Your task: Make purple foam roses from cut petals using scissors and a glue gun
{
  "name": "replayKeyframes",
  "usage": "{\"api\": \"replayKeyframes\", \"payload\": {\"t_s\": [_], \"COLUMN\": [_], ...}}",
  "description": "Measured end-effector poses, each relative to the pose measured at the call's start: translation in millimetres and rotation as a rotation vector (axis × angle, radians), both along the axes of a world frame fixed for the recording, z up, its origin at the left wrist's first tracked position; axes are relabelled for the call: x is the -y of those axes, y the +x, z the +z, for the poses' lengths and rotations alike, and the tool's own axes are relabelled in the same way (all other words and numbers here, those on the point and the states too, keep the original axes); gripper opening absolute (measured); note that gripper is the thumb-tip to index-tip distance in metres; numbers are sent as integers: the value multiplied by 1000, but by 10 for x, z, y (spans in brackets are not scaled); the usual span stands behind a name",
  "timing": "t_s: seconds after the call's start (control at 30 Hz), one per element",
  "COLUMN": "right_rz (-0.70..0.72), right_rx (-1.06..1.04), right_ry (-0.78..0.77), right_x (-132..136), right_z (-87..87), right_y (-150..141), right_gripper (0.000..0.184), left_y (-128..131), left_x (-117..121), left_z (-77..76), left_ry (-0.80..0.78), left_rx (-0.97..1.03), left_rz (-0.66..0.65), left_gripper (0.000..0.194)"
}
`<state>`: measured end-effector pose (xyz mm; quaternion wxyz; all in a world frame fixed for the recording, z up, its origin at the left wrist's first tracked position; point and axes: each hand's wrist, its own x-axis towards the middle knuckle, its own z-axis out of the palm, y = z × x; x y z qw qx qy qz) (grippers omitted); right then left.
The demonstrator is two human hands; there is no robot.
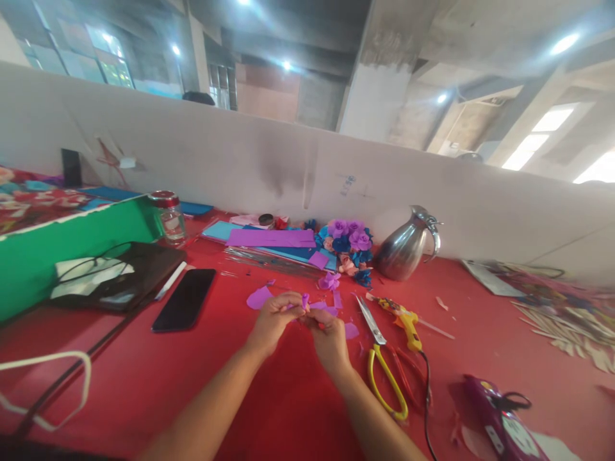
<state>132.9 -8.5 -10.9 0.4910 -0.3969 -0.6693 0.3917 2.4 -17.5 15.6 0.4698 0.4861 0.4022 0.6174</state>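
My left hand (275, 323) and my right hand (329, 334) meet over the red table, fingertips pinched together. Between them is a small rolled purple paper piece (305, 301), its top sticking up above my fingers. Both hands are closed on it; its lower end is hidden by my fingers. A loose purple paper petal (259, 297) lies just left of my left hand, and another petal (352, 331) lies right of my right hand. Behind my hands sits a finished-looking purple paper flower (329, 280). Yellow-handled scissors (379, 346) lie to the right, blades pointing away.
A yellow glue gun (406, 323) with a black cord lies right of the scissors. Farther back stand a metal jug (406, 246), a bunch of paper flowers (342, 243) and purple paper strips (269, 238). A phone (185, 299) and glass jar (172, 221) are left; a purple power strip (504, 419) is front right.
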Motion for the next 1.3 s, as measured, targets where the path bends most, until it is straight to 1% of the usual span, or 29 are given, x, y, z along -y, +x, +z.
{"api": "replayKeyframes", "payload": {"t_s": [0.1, 0.23, 0.3, 0.43, 0.5, 0.57, 0.6, 0.63, 0.7, 0.73, 0.77, 0.83, 0.87, 0.93, 1.0, 1.07, 1.13, 1.2, 1.3], "right_rz": [5, 10, -2, -70, -93, -115, -127, -139, -167, -182, -193, -202, -194, -174, -165, -160, -160, -165, -168], "right_rx": [-15, -23, 5, 90, 131, 172, 193, 217, 279, 318, 360, 450, 496, 595, 690, 755, 783, 782, 751], "right_ry": [18, 21, 28, 78, 92, 98, 102, 108, 119, 124, 131, 146, 158, 188, 219, 243, 253, 248, 234], "right_x": [-5, -1, 3, 14, 21, 24, 21, 14, -13, -31, -50, -80, -88, -87, -72, -58, -54, -59, -68], "right_z": [-32, -20, 10, 70, 89, 99, 100, 100, 94, 88, 80, 51, 32, -13, -55, -81, -83, -68, -43], "right_y": [-4, -4, 1, 8, 7, 11, 19, 31, 69, 92, 115, 150, 158, 150, 121, 90, 74, 76, 92], "right_gripper": [19, 17, 19, 26, 24, 17, 13, 14, 27, 31, 32, 30, 29, 32, 36, 34, 27, 20, 17], "left_y": [-4, -16, -22, -10, 7, 14, 8, -9, -79, -130, -187, -299, -344, -392, -389, -360, -337, -332, -344], "left_x": [5, 10, 11, 18, 23, 18, 8, -7, -56, -86, -117, -171, -190, -211, -214, -212, -217, -229, -240], "left_z": [-4, -7, -7, 5, 16, 22, 22, 19, 4, -6, -17, -38, -47, -60, -71, -84, -100, -114, -117], "left_ry": [26, 63, 92, 139, 148, 141, 127, 105, 48, 22, 1, 20, 32, 57, 67, 66, 58, 42, 13], "left_rx": [-32, -73, -109, -162, -183, -188, -179, -158, -77, -14, 50, 154, 189, 195, 134, 60, 31, 43, 61], "left_rz": [-18, 7, 19, 35, 46, 60, 79, 114, 234, 314, 375, 435, 441, 434, 414, 382, 341, 292, 237], "left_gripper": [10, 10, 9, 10, 10, 9, 9, 8, 10, 12, 14, 16, 17, 18, 19, 18, 15, 11, 8]}}
